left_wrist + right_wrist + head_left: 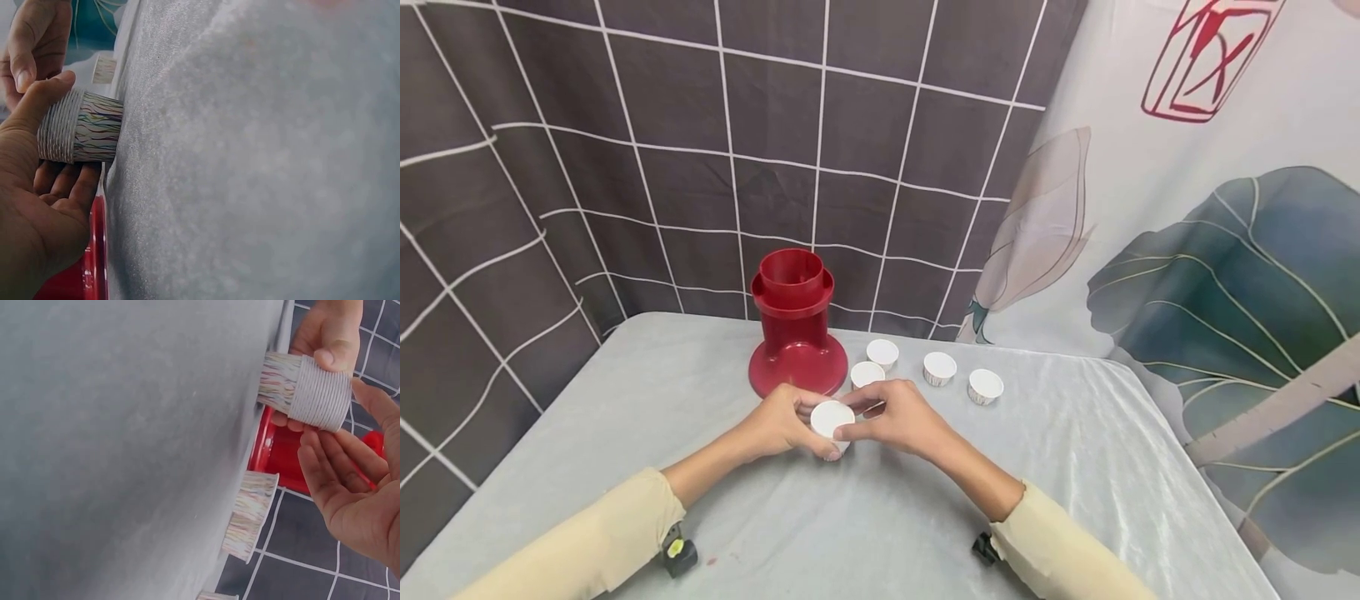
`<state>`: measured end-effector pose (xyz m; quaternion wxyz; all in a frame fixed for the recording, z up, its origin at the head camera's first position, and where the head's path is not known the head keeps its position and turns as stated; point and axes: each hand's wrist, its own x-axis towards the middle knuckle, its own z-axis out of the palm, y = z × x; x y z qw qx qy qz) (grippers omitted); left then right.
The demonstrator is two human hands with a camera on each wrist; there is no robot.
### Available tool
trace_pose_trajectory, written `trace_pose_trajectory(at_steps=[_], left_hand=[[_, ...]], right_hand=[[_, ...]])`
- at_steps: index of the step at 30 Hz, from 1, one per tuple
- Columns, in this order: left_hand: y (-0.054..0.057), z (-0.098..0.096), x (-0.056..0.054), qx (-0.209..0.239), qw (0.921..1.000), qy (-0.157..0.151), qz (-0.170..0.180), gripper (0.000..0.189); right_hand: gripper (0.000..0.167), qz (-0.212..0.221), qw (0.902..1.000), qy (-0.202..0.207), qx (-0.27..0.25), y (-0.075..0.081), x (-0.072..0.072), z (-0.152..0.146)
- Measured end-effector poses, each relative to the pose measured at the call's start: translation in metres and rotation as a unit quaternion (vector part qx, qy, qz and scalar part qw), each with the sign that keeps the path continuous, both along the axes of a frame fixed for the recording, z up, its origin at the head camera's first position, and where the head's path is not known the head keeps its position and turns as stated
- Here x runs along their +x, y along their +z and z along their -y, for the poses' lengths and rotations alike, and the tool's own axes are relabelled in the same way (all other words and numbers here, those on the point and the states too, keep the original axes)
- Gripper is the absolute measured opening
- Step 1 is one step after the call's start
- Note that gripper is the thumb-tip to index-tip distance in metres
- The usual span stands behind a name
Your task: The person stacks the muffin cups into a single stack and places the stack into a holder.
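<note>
A stack of white paper baking cups [832, 419], printed with coloured wavy lines, stands upright on the cloth between both hands. Many nested rims show at its top [59, 128], and the lowest cup's wall [278, 381] rests at the cloth. My left hand [778, 422] grips the stack from the left, thumb on the near side and fingers round the far side. From the right, my right hand [901, 418] holds the topmost rims between thumb and fingers. Just behind the hands sits a single paper cup [868, 372], partly hidden by the right hand.
A red plastic cylinder [793, 333] with a wide round base stands behind the left hand. More single cups stand in the back row: one cup [882, 353], another cup [940, 368] and a rightmost cup [985, 386]. Grey cloth [850, 533] covers the table; a dark checked curtain [775, 108] hangs behind.
</note>
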<state>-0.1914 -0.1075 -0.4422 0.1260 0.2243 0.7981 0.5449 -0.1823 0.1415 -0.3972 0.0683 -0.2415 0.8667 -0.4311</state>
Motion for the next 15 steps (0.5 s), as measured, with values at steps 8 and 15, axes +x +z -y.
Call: trace_pose_trajectory(at_steps=[8,15], left_hand=[[0.0,0.001,0.0,-0.017,0.9998,0.004,-0.009,0.056],[0.001,0.0,0.001,-0.024,0.9996,0.017,-0.002,0.06]], right_hand=[[0.04,-0.019,0.999,-0.038,0.012,-0.001,-0.001,-0.01],[0.042,-0.016,0.9961,-0.086,0.003,-0.002,-0.006,-0.019]])
